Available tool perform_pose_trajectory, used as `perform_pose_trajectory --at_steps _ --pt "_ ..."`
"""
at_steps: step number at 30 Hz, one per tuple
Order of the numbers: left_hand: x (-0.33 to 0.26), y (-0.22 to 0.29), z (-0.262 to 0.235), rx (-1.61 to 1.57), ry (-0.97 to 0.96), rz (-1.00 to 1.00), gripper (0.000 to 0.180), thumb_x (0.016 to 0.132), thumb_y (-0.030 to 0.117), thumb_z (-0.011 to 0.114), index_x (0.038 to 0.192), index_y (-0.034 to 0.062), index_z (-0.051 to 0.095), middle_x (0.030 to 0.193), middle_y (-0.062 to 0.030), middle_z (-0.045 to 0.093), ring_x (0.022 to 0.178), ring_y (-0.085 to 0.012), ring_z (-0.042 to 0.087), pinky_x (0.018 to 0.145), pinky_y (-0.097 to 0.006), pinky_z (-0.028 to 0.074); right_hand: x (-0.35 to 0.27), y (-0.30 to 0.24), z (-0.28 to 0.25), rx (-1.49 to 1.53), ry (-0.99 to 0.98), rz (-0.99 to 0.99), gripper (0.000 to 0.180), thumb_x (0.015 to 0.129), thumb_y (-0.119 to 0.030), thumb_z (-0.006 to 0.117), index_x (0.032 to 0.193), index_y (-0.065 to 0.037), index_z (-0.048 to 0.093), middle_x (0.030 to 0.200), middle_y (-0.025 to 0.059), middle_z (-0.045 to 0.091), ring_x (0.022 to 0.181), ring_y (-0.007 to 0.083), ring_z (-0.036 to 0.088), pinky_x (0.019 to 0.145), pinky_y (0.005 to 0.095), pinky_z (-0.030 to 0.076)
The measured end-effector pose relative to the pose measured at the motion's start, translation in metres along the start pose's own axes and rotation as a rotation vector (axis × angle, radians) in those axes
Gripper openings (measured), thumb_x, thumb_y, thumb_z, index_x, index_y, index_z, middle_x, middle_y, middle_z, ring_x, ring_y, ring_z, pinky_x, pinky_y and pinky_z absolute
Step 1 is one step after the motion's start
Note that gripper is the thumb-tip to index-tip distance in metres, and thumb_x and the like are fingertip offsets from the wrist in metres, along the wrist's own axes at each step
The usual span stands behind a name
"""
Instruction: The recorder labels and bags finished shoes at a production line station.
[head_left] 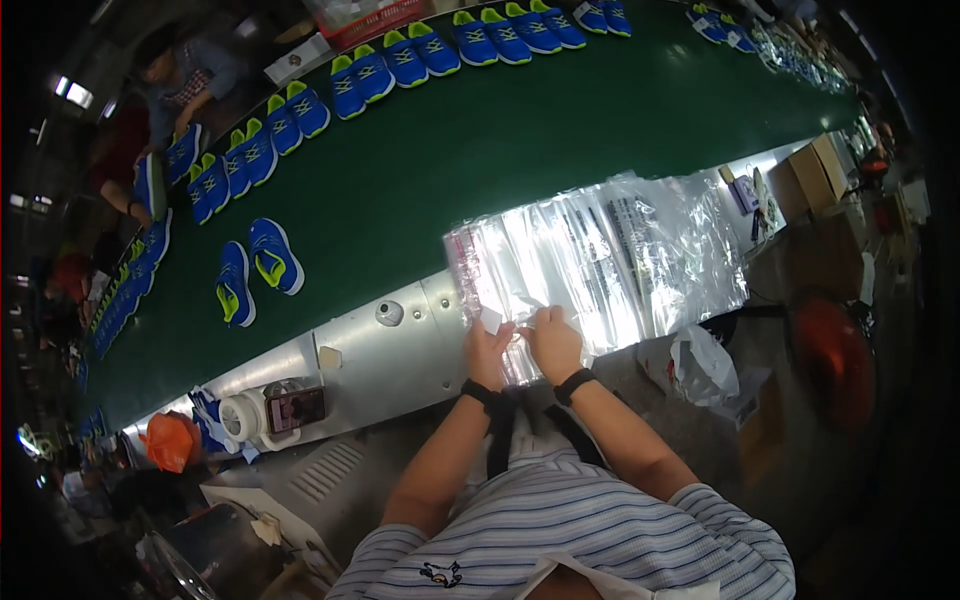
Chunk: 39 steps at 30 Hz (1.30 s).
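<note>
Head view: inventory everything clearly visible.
Shoes: many, blue, mostly on belt
Belt: one, green, ahead
Ledge: one, grey, near side
Clear bags: several, on ledge
Slip: one, white, at left hand
Jug: one, white, lower left
Phone: one, dark, by jug
Orange bag: one, lower left
White bag: one, lower right
Carton: one, brown, right
Crate: one, red, far side
People: several, blue, red clothing, upper left
Shirt: one, blue-striped, bottom
Wristbands: two, black, wrists
Left hand: one, bare, by slip
Right hand: one, bare, over clear bags
</note>
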<state>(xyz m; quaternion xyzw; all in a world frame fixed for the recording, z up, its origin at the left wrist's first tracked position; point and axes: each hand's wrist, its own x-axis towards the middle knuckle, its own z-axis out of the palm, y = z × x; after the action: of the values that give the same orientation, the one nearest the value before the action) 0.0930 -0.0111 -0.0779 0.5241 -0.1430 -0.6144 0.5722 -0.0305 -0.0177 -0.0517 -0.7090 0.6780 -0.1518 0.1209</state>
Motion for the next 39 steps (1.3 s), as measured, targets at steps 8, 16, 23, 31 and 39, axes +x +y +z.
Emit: perform_pose_trajectory --at_steps 8,16,23,31,39 --pt "-0.007 0.037 0.030 -0.105 -0.186 -0.214 0.040 0.093 0.034 0.038 0.096 -0.0043 0.050 0.089 -0.0165 0.058 0.092 -0.0303 0.058 0.087 -0.040 0.045 -0.004 0.028 -0.015 0.276 0.116 0.021 0.009 0.083 -0.016 0.051 0.080 -0.007 0.052 0.078 0.0125 0.055 0.063 0.0337 0.057 0.054 0.0428 0.045" --pt "0.041 0.015 0.052 -0.101 -0.475 -0.588 0.030 0.091 0.026 0.043 0.097 -0.0019 0.052 0.091 -0.0151 0.057 0.091 -0.0293 0.059 0.085 -0.039 0.046 -0.002 0.040 -0.083 0.774 0.095 0.130 0.008 0.084 -0.009 0.052 0.086 -0.002 0.056 0.080 0.0140 0.057 0.071 0.0257 0.056 0.063 0.0326 0.044" --pt "0.054 -0.003 0.066 0.285 -0.650 -0.469 0.032 0.090 0.031 0.046 0.100 0.0011 0.052 0.093 -0.0120 0.056 0.078 -0.0203 0.059 0.063 -0.031 0.050 0.000 0.033 -0.091 0.536 -0.085 -0.152 0.022 0.080 -0.019 0.059 0.096 -0.005 0.056 0.105 0.0074 0.057 0.077 0.0288 0.060 0.063 0.0351 0.047" --pt "-0.001 0.072 0.053 0.219 -0.405 -0.820 0.066 0.088 0.055 0.036 0.119 -0.0037 0.039 0.112 -0.0204 0.052 0.100 -0.0285 0.055 0.081 -0.041 0.047 -0.024 0.031 -0.069 0.034 -0.144 -0.178 0.037 0.072 -0.015 0.059 0.107 -0.007 0.052 0.104 0.0089 0.057 0.067 0.0279 0.061 0.054 0.0359 0.048" --pt "-0.017 0.026 0.003 0.270 -0.375 -0.287 0.040 0.093 0.026 0.039 0.123 -0.0007 0.036 0.117 -0.0188 0.050 0.102 -0.0269 0.055 0.081 -0.035 0.046 0.025 0.126 -0.130 1.193 0.188 0.718 0.036 0.089 -0.035 0.041 0.086 -0.005 0.061 0.082 0.0062 0.065 0.059 0.0116 0.048 0.049 0.0251 0.036"
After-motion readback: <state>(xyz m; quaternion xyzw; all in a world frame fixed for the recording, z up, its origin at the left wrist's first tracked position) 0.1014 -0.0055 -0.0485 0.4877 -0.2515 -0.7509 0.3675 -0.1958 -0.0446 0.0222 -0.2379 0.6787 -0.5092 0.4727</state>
